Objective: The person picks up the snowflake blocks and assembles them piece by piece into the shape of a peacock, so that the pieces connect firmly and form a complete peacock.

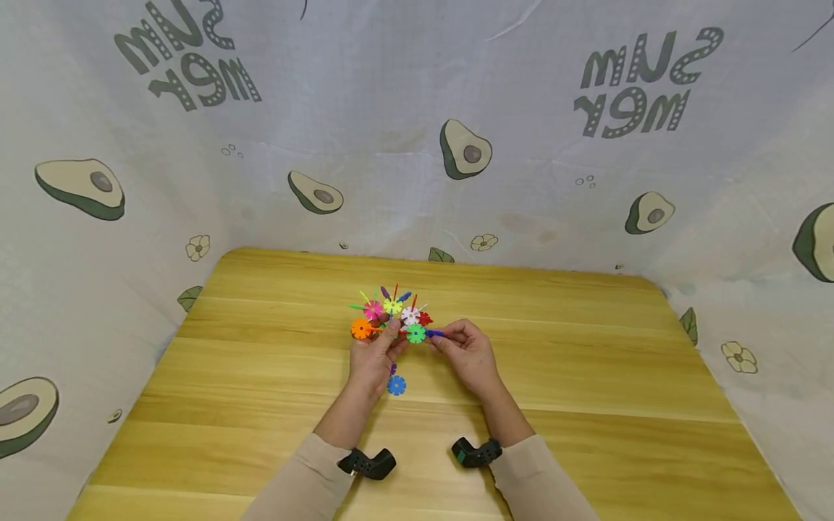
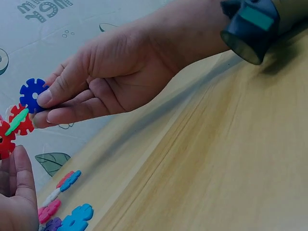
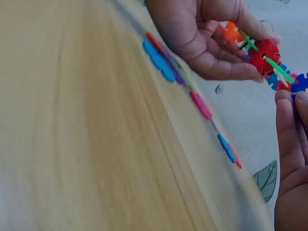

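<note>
In the head view my left hand (image 1: 374, 358) holds a cluster of interlocking snowflake discs from below, its thumb over the front. The cluster includes an orange disc (image 1: 361, 328), a pink disc (image 1: 373, 310), a yellow disc (image 1: 392, 304), a white disc (image 1: 410, 315) and a green disc (image 1: 415, 333). My right hand (image 1: 470, 356) pinches a dark blue disc (image 2: 32, 95) between thumb and fingers at the cluster's right side. That blue disc stands next to a red disc (image 2: 23, 120); whether they are slotted together I cannot tell.
Below the hands lie a light blue disc (image 1: 396, 385) and a purple disc (image 1: 393, 369) on the wooden table (image 1: 586, 376). The left wrist view shows more discs there, including a pink one (image 2: 49, 211). A printed curtain (image 1: 391, 239) stands behind the table's far edge.
</note>
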